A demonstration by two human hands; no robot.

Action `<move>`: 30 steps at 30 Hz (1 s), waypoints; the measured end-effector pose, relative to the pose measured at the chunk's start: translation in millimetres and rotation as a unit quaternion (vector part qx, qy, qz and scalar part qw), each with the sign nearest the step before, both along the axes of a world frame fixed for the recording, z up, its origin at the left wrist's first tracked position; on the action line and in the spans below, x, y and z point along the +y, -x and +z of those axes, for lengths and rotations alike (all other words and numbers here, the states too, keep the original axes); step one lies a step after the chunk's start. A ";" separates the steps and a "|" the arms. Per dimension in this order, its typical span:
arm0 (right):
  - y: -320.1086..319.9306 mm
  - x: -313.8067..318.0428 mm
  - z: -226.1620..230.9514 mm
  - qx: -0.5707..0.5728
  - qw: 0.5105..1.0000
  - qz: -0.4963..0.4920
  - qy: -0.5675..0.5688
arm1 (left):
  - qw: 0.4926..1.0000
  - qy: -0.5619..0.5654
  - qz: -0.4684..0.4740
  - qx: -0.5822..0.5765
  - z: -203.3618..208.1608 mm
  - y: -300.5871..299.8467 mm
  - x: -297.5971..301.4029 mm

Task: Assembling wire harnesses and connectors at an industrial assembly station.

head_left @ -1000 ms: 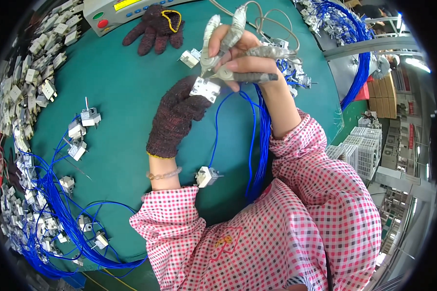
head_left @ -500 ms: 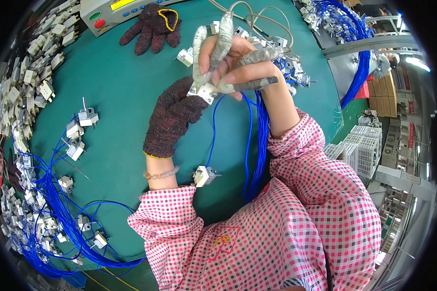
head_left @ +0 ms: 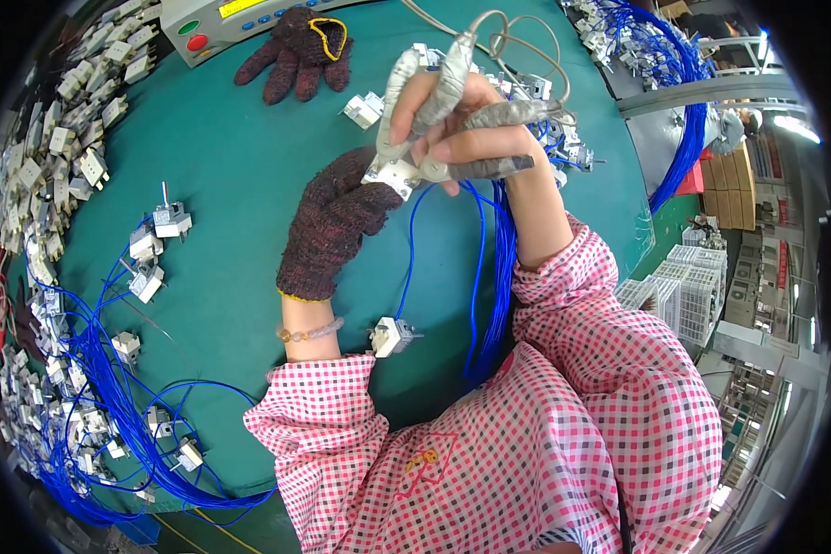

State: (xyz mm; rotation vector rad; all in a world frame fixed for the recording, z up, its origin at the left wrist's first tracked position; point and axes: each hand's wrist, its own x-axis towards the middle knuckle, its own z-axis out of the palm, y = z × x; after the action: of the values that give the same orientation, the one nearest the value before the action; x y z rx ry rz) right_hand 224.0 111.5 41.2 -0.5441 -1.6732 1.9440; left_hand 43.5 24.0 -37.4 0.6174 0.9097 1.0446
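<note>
A small white plug or socket piece point(head_left: 394, 175) sits between my two hands near the middle of the bench. My left hand point(head_left: 331, 231), in a dark knitted glove, is closed around its near left side. Bare except for grey tape on the fingers, my right hand point(head_left: 471, 115) has its curled fingers on the piece from above and the right. Thin pale cables point(head_left: 556, 65) run from the taped fingers. A bundle of blue wires point(head_left: 499, 277) hangs below my right hand. Another white plug piece point(head_left: 392, 336) lies near my left wrist.
Many white plug pieces point(head_left: 42, 175) are heaped along the left edge, with blue wires point(head_left: 125, 434) below. An empty dark glove point(head_left: 300, 60) lies before a grey instrument point(head_left: 217, 32). More wired pieces point(head_left: 563, 143) lie beyond my right hand. White crates point(head_left: 683, 282) stand off the green bench point(head_left: 222, 185).
The view has shifted slightly. Both hands remain on the same white piece, with the right fingers hardly altered.
</note>
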 end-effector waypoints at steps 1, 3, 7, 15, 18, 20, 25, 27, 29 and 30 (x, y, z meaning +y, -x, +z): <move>-1.9 -0.2 0.2 0.000 1.000 0.000 0.000 | 1.000 -0.003 -0.009 0.017 -0.5 -1.1 1.4; -3.2 -0.9 0.2 -0.022 1.000 -0.016 -0.016 | 0.999 -0.006 -0.017 0.034 -2.8 -0.7 3.0; -3.1 -1.9 7.0 -0.042 0.999 -0.012 -0.024 | 0.999 -0.042 -0.029 0.006 -16.9 0.6 2.9; 0.1 -5.2 11.3 -0.071 0.995 -0.033 -0.055 | 0.998 -0.039 -0.053 0.015 -6.2 3.0 2.9; -1.8 -4.5 10.0 -0.071 0.995 -0.025 -0.059 | 0.996 -0.008 -0.065 0.060 2.6 1.8 2.9; -1.6 -5.2 11.2 -0.078 0.994 -0.028 -0.065 | 0.997 -0.014 -0.054 0.047 -0.2 2.2 2.4; -1.8 -5.1 11.9 -0.092 0.992 -0.032 -0.085 | 0.999 -0.015 -0.042 0.021 -2.7 3.1 3.4; -2.1 -4.8 12.2 -0.094 0.992 -0.018 -0.083 | 0.998 -0.015 -0.050 0.023 -1.1 3.6 3.8; -0.4 -5.6 14.7 -0.106 0.992 -0.014 -0.071 | 0.997 -0.013 -0.046 0.053 -1.4 4.6 3.7; -1.1 -5.8 16.5 -0.119 0.991 -0.012 -0.061 | 0.997 -0.014 -0.048 0.052 -0.1 3.5 4.2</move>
State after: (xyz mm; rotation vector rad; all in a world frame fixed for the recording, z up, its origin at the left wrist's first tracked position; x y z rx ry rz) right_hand 225.1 105.7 57.7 -0.7696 -1.9058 1.8027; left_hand 40.0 28.2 -37.5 0.7383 0.9486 0.9471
